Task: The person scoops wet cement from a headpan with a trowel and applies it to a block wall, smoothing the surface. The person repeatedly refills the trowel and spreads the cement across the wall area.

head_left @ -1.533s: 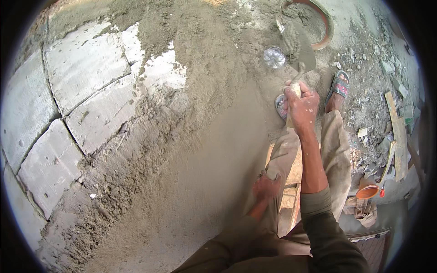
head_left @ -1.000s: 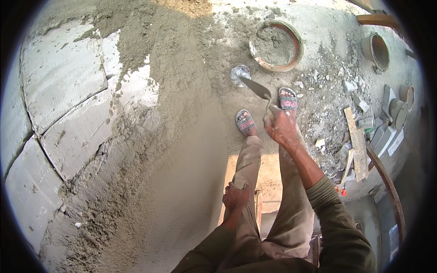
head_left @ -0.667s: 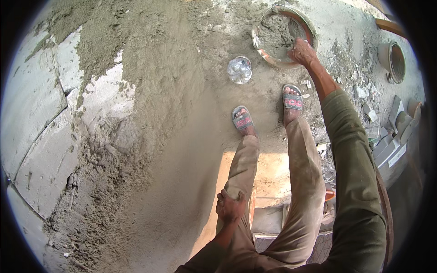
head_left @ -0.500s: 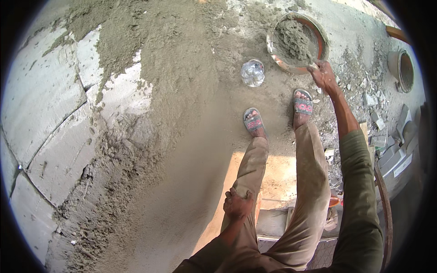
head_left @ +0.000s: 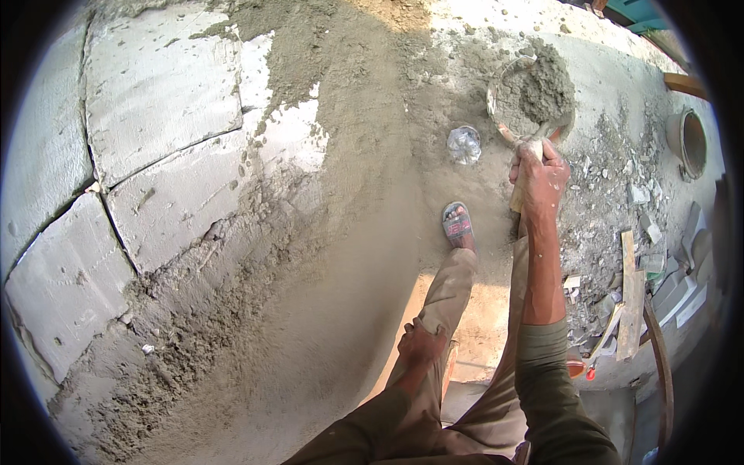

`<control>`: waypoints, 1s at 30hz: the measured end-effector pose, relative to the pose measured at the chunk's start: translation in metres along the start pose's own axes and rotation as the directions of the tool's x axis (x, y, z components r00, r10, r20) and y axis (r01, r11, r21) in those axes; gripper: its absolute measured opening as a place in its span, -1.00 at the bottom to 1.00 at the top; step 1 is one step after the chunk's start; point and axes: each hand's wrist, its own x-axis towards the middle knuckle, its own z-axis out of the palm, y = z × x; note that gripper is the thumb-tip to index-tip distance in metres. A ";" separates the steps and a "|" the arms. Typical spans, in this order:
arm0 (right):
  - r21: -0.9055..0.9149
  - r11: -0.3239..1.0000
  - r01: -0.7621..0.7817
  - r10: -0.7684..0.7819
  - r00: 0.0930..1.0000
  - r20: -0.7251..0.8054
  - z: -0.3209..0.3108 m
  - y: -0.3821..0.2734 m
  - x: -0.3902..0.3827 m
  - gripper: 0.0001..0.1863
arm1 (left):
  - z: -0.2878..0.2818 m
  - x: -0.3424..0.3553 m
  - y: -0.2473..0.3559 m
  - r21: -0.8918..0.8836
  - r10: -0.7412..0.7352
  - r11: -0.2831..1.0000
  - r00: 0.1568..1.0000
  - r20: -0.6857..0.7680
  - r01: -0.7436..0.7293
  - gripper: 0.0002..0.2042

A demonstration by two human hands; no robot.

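My right hand [head_left: 539, 177] is closed round the handle of a trowel [head_left: 518, 200] at the near side of a round basin [head_left: 494, 108]. Wet grey mortar [head_left: 549, 87] is heaped on the trowel and hides its blade. More mortar lies below it in the basin, whose rim shows orange in places. My left hand [head_left: 422, 342] presses on my left trouser leg [head_left: 452, 287] near the knee, its fingers curled over the cloth. Left of the basin sits a small clear plastic container or bag [head_left: 463, 145], crumpled or shiny; its kind is unclear.
A wall of pale blocks [head_left: 167, 85], partly smeared with mortar, fills the left side. Mortar clumps [head_left: 194, 341] run along its base. To the right stand a bucket [head_left: 687, 143], rubble [head_left: 628, 174], wooden boards [head_left: 632, 310] and stacked grey pieces [head_left: 682, 298]. My sandalled left foot [head_left: 458, 221] is on the floor.
My right hand has drawn nearer and turned, with the mortar-laden trowel now rising over the basin. The view has shifted, showing more blocks. My left hand stays on the leg.
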 end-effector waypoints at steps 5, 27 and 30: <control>-0.431 0.863 0.262 -0.456 0.771 -0.444 0.114 0.054 0.008 -0.75 | 0.040 0.030 -0.033 -0.068 0.044 0.996 0.996 -0.078 -0.050 -0.24; -0.466 0.860 -0.207 0.322 0.929 0.181 -0.066 0.163 0.242 -0.69 | 0.010 0.006 0.024 0.035 0.043 0.999 0.988 -0.149 -0.038 -0.29; -0.391 0.910 -0.139 0.225 0.957 0.182 -0.063 0.167 0.185 -0.66 | 0.002 -0.001 0.018 0.036 -0.007 0.999 0.988 -0.152 0.012 -0.31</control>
